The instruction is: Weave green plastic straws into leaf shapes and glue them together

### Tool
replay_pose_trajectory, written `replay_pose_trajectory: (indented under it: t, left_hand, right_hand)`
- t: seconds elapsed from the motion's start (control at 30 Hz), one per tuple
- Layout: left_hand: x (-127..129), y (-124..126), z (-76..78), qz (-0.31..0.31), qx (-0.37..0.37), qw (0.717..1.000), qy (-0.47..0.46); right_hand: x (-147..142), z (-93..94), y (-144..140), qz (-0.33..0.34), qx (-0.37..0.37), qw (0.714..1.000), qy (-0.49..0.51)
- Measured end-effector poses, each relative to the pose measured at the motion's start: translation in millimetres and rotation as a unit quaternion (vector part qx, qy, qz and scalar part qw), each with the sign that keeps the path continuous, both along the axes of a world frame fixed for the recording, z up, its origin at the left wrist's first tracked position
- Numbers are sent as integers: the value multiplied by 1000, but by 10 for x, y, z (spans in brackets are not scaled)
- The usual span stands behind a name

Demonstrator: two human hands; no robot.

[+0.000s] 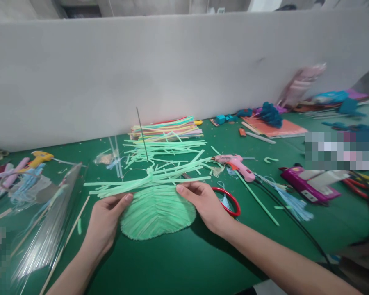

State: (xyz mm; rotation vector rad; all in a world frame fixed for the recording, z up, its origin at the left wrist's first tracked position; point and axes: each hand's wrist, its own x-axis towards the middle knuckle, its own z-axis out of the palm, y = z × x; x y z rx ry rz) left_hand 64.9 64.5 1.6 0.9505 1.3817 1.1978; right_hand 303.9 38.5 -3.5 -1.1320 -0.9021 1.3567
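A light green fan-shaped piece [156,213], woven from thin strips, lies on the green table [160,262]. My left hand [106,219] grips its left edge and my right hand [204,203] grips its right edge. Loose green strip ends [147,180] stick out sideways along its top. A thin metal rod [142,133] rises from the middle of the piece. A heap of loose green strips [162,149] lies just behind it.
A stack of coloured strips [167,128] sits at the grey partition. A pink glue gun [236,164] and a red ring [230,200] lie to the right, a yellow glue gun [37,159] and clear plastic sleeves [46,229] to the left. Craft clutter fills the far right.
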Motion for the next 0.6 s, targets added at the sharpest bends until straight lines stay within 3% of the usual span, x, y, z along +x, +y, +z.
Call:
replay_pose_trajectory:
  t: [0.2,0.33,0.53,0.6]
  left_hand:
    - [23,-16,-22,7,3,1000,-20]
    - [69,-61,5,6,-7,999,-49]
    - [199,-131,51,-127,-75,985,-93]
    - [247,-142,61,-131,-75,985,-78]
  right_hand:
    - [-12,28,-26,28,1,1000,-6]
    - [-23,25,-34,9,4,1000,-25]
    - [-50,27,-23,57,-5,998,-6]
    - [-73,42,-30,74,3,997,-2]
